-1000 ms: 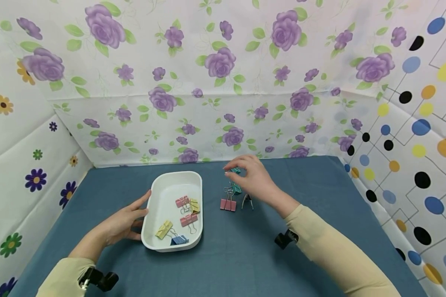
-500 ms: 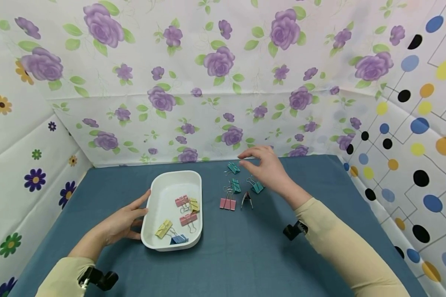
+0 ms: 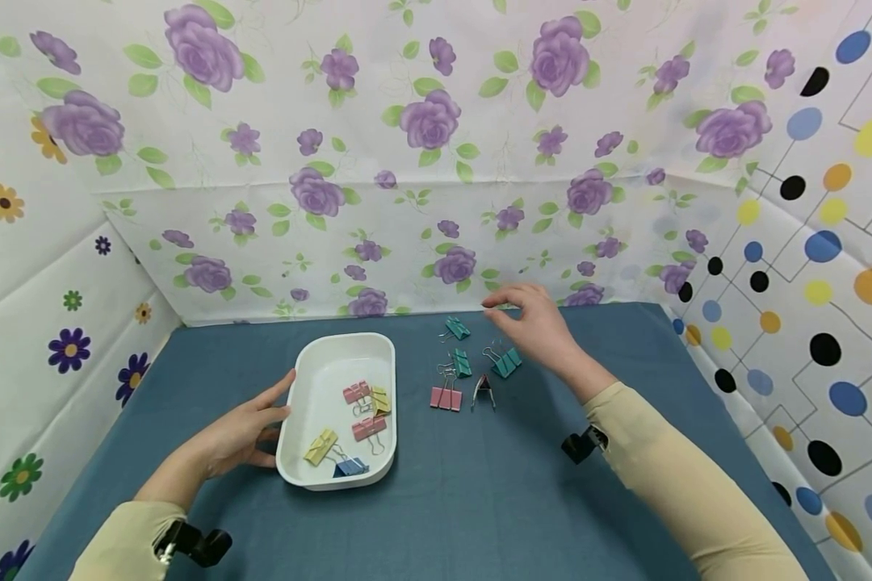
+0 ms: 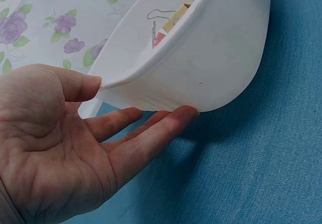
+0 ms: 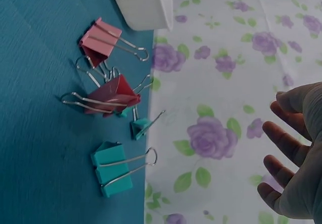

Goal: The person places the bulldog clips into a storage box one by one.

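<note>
My left hand (image 3: 236, 436) rests against the left side of a white tray (image 3: 287, 428), thumb at the rim and fairly straight fingers along the outer wall (image 4: 221, 58). Inside lie pink binder clips (image 3: 369, 428), yellow binder clips (image 3: 321, 447) and a blue binder clip (image 3: 351, 466). Right of the tray, several binder clips lie loose: a pink one (image 3: 446, 399), a dark-red one (image 3: 483, 386) seen end-on, and teal ones (image 3: 458, 327). Near the rightmost teal binder clip (image 3: 506, 363), my right hand (image 3: 541, 327) hovers with loosely curved fingers and nothing between them.
Dark blue cloth (image 3: 450, 516) covers the table. Behind it hangs a white sheet with purple roses (image 3: 430, 121); a dotted sheet (image 3: 824, 351) stands at the right and a flowered one (image 3: 69, 353) at the left. Each wrist wears a black camera mount (image 3: 584, 444).
My right hand has moved right, from over the teal binder clips to beyond the rightmost one, uncovering them. My left hand and the tray have stayed in place.
</note>
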`<state>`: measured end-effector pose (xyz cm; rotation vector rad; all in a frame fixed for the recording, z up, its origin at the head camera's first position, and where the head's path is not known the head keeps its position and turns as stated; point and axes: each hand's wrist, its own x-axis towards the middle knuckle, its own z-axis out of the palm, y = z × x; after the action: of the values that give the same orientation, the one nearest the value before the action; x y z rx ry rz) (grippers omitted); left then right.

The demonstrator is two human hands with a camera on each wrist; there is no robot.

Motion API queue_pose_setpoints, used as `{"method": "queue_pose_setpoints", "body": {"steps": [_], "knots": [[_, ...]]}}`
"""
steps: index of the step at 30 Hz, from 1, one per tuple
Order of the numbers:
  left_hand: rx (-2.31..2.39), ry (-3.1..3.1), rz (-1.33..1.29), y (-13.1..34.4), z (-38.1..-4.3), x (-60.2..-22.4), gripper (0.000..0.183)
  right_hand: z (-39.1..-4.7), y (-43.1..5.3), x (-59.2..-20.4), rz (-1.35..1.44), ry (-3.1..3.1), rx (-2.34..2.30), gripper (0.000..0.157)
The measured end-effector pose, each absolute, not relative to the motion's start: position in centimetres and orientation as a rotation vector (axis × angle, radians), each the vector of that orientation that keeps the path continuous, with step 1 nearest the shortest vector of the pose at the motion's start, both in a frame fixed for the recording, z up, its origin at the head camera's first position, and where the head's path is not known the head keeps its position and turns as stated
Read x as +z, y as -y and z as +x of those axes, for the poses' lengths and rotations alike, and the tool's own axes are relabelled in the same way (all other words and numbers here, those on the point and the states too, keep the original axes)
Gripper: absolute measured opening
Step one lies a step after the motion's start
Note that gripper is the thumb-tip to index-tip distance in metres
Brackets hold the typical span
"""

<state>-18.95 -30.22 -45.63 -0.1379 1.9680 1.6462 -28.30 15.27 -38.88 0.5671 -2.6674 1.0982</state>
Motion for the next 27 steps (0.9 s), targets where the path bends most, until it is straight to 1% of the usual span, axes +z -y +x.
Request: {"method": "queue_pose_setpoints", "body": {"steps": [27], "knots": [[1.651, -1.955, -0.134, 30.2, -19.0, -45.5, 0.068, -29.8, -16.4, -40.6, 0.486, 2.729, 1.061, 0.021]]}}
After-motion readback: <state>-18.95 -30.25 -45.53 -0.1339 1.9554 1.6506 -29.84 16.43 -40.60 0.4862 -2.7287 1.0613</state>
